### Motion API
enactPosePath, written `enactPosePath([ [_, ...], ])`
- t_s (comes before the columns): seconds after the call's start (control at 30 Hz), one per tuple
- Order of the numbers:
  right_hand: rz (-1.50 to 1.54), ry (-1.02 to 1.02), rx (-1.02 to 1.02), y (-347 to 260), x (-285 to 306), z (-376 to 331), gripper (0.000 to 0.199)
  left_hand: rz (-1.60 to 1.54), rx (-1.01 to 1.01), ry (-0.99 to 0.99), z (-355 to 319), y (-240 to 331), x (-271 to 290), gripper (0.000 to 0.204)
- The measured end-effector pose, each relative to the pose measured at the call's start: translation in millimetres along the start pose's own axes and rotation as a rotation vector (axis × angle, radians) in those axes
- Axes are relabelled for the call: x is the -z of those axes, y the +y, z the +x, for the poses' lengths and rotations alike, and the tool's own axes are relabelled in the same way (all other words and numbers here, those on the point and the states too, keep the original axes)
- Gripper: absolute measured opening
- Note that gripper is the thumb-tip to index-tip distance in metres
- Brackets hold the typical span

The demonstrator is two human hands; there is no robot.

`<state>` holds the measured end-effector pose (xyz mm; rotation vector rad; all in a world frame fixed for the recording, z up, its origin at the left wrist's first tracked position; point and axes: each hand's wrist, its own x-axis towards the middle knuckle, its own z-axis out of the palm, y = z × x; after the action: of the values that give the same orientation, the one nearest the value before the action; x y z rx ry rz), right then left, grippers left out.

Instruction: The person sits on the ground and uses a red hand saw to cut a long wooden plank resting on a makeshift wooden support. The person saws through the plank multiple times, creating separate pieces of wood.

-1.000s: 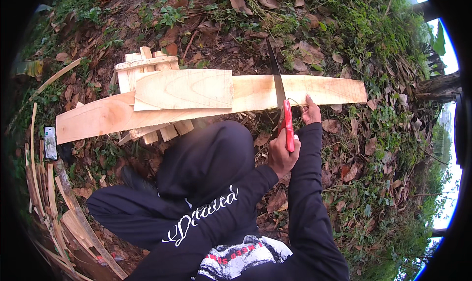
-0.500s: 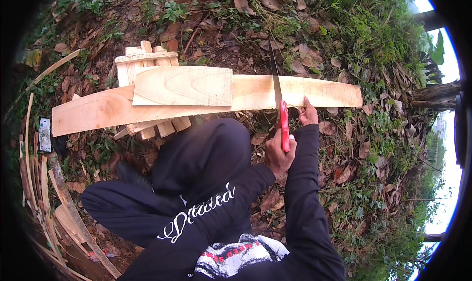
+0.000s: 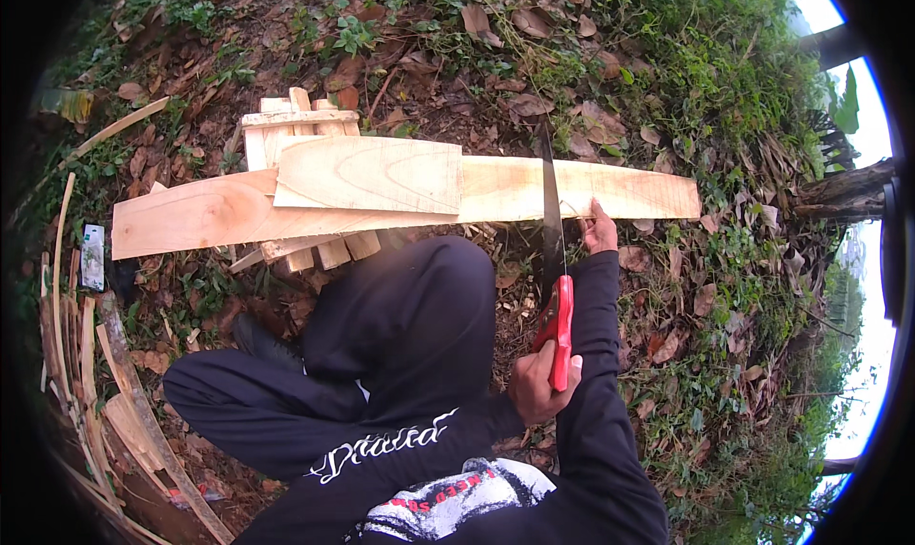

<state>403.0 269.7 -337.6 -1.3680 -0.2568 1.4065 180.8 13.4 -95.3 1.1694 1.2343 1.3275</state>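
My left hand [image 3: 534, 385] grips the red handle of a hand saw [image 3: 552, 223], close in front of my body. The saw's dark blade lies across a long pale wooden plank [image 3: 191, 216], near the plank's right end. My right hand [image 3: 599, 228] presses on the near edge of that plank, just right of the blade. A shorter board [image 3: 367, 175] lies on top of the plank, and both rest on a stack of wooden slats [image 3: 286, 125]. My raised knee in black trousers [image 3: 410, 307] sits just before the plank.
The ground is bare soil with dry leaves and weeds [image 3: 705, 78]. Thin bent wood strips [image 3: 67, 345] pile up at the left, beside a small flat white object [image 3: 92, 256]. A tree trunk [image 3: 843, 192] stands at the far right.
The saw has been drawn back toward my body, so its red handle is now well short of the plank. My right hand has stayed on the plank.
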Motion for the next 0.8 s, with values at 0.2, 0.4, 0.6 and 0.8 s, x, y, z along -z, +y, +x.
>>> enactPosePath([
  [0.2, -0.234, 0.039, -0.022, -17, -28, -71, 0.041, 0.051, -0.333, 0.085, -13, 121, 135, 0.016],
  [0.4, -0.872, 0.552, 0.606, -12, -21, -135, 0.036, 0.091, -0.638, 0.501, -61, 126, 311, 0.045],
  [0.6, -0.977, 0.246, 1.056, -13, -172, -312, 0.02, 0.286, -0.501, 0.803, -133, 150, 492, 0.034],
  [0.8, -1.249, -0.665, 1.002, 53, -340, -414, 0.047, 0.97, -0.527, 1.209, -199, 96, 648, 0.029],
])
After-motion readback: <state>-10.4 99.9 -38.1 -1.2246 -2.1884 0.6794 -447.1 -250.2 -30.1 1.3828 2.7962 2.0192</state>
